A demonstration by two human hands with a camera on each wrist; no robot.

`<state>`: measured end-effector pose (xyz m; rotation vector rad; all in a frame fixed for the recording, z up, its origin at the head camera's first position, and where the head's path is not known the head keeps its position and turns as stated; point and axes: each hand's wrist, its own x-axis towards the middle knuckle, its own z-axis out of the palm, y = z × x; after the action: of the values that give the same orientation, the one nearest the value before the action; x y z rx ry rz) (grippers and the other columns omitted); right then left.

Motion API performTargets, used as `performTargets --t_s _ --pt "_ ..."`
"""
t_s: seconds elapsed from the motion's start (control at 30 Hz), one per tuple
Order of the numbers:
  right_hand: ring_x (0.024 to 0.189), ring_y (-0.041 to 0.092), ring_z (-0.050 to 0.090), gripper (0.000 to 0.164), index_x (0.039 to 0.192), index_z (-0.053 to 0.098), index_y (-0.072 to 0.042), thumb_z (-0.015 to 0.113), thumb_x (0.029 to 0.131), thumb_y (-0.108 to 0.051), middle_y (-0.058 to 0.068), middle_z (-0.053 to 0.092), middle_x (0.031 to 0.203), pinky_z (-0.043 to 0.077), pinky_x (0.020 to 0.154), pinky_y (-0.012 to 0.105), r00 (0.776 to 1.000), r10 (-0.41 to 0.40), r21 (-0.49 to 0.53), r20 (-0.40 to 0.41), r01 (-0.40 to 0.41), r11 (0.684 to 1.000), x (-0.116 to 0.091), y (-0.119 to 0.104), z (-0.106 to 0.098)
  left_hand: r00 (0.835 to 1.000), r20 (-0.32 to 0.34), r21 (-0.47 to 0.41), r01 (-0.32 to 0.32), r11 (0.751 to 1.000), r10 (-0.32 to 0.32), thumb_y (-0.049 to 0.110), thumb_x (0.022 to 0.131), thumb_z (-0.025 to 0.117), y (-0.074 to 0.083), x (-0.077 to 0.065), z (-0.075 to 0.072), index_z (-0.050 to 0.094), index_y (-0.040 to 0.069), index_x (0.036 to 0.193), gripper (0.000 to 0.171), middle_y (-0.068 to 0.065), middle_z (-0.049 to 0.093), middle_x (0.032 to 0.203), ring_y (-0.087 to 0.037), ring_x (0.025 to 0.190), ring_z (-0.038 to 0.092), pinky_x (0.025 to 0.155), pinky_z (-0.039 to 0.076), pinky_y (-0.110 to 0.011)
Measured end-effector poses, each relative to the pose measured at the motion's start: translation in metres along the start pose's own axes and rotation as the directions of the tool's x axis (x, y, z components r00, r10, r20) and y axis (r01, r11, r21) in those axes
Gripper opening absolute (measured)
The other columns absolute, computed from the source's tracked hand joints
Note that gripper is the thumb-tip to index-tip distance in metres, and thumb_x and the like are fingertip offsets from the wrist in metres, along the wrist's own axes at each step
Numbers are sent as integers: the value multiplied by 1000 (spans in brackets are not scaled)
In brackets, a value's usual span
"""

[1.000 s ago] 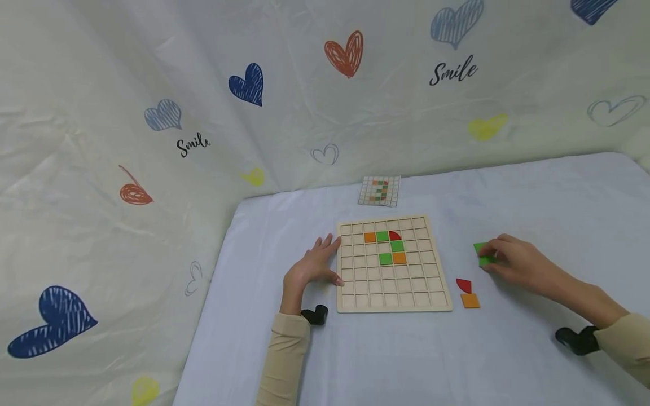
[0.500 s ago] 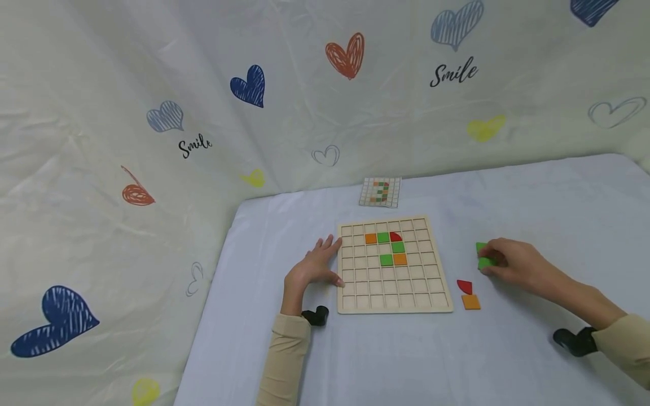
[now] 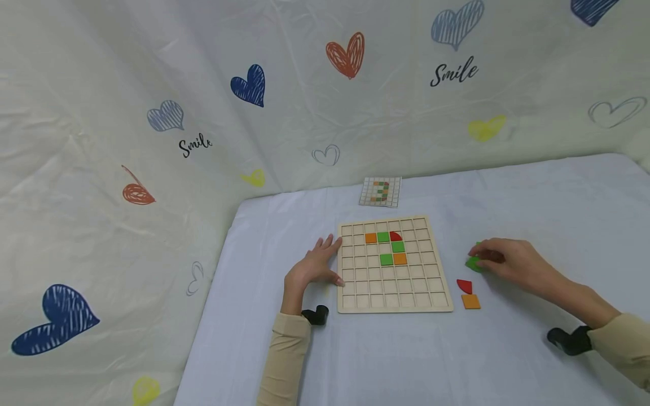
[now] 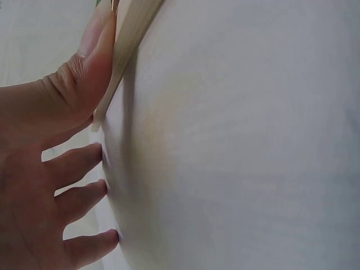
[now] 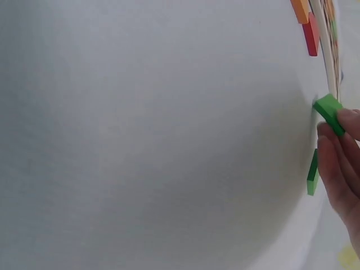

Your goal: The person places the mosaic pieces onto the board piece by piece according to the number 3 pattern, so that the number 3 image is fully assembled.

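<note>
In the head view, one board (image 3: 390, 287) holds six tiles (image 3: 398, 247): three green, two orange, one red. One red tile (image 3: 465, 286) and one orange tile (image 3: 470, 301) lie to its right; one card (image 3: 380, 192) lies beyond. The backdrop (image 3: 396, 118) reads "Smile" twice. In the left wrist view, the left hand (image 3: 312, 268), fingers apart, touches the board's edge. In the right wrist view, the right hand (image 3: 513, 259) pinches one tilted green tile (image 5: 328, 109); a second green tile (image 5: 313, 174) is beside it.

The left hand (image 3: 315, 267) is placed at the left edge of the grid board (image 3: 386, 286), fingers spread, thumb rested against that edge. The right hand (image 3: 508, 259) is positioned right of the board, apart from it; its thumb and fingers are brought into a pinch.
</note>
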<state>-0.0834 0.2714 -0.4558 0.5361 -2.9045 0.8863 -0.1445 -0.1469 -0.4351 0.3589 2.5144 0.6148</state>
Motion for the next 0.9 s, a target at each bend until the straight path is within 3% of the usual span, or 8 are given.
performTargets --t_s 0.13,0.3,0.6,0.9 --pt "91 28 70 31 111 74 1 82 82 -1 14 75 104 58 73 16 995 70 62 77 -75 995 2 -7 0 1000 2 -5 0 1000 0 21 76 91 0 0 0 25 15 165 110 -11 11 173 -33 161 3 128 11 -59" --pt "92 28 71 34 117 72 4 80 84 -3 18 74 109 54 71 11 985 109 130 135 -127 983 6 -14 1 1000 3 -4 -3 1000 3 22 77 91 0 1 -1 25 15 165 110 -11 11 173 -33 161 3 129 11 -58" --pt "87 20 70 32 115 73 2 81 85 -8 11 76 103 56 70 15 976 123 185 178 -156 970 17 -26 11 1000 7 -2 2 1000 -2 21 77 91 0 2 -2 25 16 165 111 -10 10 173 -32 161 3 129 10 -58" --pt "88 16 68 32 110 76 -4 86 83 -17 2 75 99 56 74 17 979 80 200 187 -118 973 29 -41 19 1000 10 -6 11 1000 -11 22 77 91 1 2 -2 25 17 165 111 -9 11 173 -32 161 3 129 11 -58"
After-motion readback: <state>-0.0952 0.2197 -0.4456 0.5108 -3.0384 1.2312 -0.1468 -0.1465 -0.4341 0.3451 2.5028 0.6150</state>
